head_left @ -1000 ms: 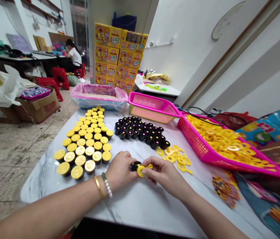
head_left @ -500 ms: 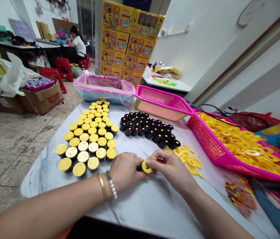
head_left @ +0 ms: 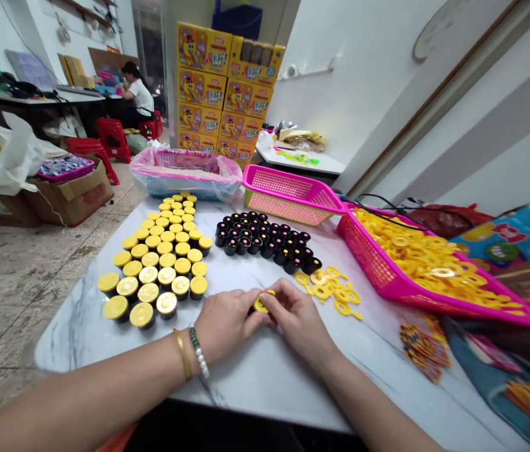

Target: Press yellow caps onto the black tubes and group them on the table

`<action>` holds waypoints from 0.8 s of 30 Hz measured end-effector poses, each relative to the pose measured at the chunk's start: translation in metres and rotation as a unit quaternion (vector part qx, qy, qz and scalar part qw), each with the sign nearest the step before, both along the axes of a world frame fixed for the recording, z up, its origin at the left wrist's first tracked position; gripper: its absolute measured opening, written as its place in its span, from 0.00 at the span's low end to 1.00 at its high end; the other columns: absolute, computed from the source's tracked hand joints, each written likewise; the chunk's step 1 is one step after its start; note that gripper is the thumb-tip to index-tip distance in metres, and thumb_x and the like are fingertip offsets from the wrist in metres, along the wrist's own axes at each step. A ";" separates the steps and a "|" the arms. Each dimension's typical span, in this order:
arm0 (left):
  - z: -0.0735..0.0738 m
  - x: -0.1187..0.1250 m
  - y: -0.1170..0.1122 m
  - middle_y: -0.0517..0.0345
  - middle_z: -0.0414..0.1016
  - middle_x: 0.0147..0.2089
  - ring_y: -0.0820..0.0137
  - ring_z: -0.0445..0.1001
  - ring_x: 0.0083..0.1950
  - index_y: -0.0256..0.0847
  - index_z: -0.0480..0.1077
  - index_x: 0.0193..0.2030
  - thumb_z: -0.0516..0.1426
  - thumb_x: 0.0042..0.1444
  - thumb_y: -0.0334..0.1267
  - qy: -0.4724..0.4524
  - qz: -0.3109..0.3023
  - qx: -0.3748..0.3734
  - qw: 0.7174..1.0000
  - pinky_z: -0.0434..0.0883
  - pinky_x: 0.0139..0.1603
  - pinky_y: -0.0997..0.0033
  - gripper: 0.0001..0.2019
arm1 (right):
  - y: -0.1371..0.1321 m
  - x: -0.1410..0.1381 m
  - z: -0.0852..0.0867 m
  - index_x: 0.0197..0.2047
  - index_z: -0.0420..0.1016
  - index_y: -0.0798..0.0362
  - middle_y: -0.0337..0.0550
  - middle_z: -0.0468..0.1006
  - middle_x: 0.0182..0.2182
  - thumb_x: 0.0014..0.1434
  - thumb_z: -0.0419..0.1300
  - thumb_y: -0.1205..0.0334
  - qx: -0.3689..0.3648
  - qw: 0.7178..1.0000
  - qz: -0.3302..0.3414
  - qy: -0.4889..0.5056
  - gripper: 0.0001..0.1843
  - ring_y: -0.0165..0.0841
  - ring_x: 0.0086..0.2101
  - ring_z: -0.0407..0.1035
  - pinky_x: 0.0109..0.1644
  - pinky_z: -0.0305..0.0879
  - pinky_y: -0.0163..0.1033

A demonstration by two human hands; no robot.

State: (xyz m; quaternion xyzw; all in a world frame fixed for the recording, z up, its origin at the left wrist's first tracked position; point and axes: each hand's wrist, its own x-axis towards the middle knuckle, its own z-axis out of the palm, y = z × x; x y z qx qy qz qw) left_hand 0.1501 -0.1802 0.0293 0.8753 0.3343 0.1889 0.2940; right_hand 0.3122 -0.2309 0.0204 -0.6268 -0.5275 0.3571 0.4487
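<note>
My left hand, with a gold bangle and a beaded bracelet at its wrist, is closed round a small black cup, now mostly hidden by the fingers. On the cup's end is a yellow ring piece, which the thumb and fingers of my right hand pinch. Left of my hands stand many black cups with yellow tops. Beyond my hands, a group of open black cups shows pink or yellow dots inside. Loose yellow rings with tabs lie beside my right hand.
A pink basket heaped with yellow rings stands at right. At the back are another pink basket and a plastic-lined basket, with stacked yellow boxes behind. Printed packets lie at the right. A person sits far off.
Both hands have come closer together round the cup and yellow ring, and the cup's black side has gone out of sight. The whole view has shifted slightly.
</note>
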 end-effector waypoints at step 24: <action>0.008 0.011 0.012 0.63 0.65 0.18 0.79 0.59 0.14 0.36 0.69 0.26 0.45 0.64 0.48 -0.070 0.024 -0.459 0.885 0.56 0.15 0.79 0.23 | 0.001 -0.002 -0.004 0.32 0.66 0.52 0.34 0.73 0.22 0.57 0.62 0.44 -0.021 0.995 -0.002 0.098 0.19 0.27 0.17 0.68 0.20 0.63 0.32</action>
